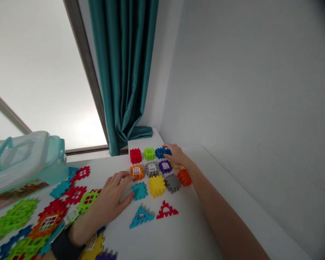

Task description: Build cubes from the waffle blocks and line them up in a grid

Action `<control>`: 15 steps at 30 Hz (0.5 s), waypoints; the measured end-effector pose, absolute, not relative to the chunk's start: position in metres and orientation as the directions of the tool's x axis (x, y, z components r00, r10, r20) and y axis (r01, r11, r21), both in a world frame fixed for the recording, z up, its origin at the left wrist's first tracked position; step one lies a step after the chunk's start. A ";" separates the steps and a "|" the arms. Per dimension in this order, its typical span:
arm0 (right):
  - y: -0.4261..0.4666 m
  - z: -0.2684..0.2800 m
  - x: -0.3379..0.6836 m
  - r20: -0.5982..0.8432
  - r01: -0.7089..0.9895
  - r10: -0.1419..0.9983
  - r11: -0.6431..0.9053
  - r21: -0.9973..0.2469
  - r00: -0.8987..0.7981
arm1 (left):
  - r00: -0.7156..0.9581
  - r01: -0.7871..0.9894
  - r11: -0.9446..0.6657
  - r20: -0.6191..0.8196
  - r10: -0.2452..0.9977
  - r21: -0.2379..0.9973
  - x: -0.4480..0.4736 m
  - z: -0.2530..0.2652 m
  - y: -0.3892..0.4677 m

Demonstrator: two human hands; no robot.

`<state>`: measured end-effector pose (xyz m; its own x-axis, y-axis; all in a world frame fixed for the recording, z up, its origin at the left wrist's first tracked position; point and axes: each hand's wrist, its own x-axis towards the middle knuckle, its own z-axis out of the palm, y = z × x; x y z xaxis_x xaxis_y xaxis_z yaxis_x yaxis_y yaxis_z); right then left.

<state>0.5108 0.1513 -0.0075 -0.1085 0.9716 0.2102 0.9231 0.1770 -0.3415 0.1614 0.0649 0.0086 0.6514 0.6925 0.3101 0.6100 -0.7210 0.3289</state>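
From where I stand, the right hand has its thumb and fingers bent around the blue interlocking block, thumb on the near side, fingertips on the far side. That spread looks suited to steadying a block by its edges. The block sits at the right end of the farthest row on the white counter, beside the lime-green block and the red block. The hand hides its right side, so I can't tell whether another blue piece is there.

The left hand grips nothing; its fingers are loosely spread, the foremost at the orange window block, the thumb just beside the turquoise block. It seems placed there to keep the row's left end in line.

The rows appear spaced so each piece can be reached separately: the grey window block and the purple window block in the middle, the yellow block nearer. A blue triangle and a red triangle lie apart in front, perhaps because their shape differs. Loose toothed panels crowd the left, near the lidded storage box, presumably kept off the rows' space.
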 end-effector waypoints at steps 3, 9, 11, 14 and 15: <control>0.152 -0.008 0.511 0.204 0.922 0.972 0.178 -0.343 -0.112 | 0.655 0.604 -0.727 0.317 0.686 0.326 0.161 0.009 0.065; 0.152 -0.010 0.511 0.199 0.922 0.973 0.183 -0.341 -0.119 | 0.653 0.605 -0.729 0.323 0.685 0.320 0.160 0.007 0.065; 0.152 -0.011 0.511 0.200 0.922 0.972 0.184 -0.340 -0.120 | 0.655 0.603 -0.731 0.324 0.682 0.320 0.160 0.007 0.065; 0.152 -0.012 0.511 0.203 0.924 0.972 0.181 -0.338 -0.116 | 0.659 0.601 -0.733 0.322 0.680 0.319 0.161 0.006 0.065; 0.152 -0.012 0.511 0.204 0.924 0.972 0.181 -0.337 -0.116 | 0.658 0.602 -0.732 0.321 0.681 0.319 0.161 0.006 0.066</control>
<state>0.5106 0.1522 -0.0125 -0.1158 0.9721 0.2038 0.9239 0.1808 -0.3373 0.1609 0.0656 0.0056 0.6578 0.6812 0.3214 0.6022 -0.7319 0.3188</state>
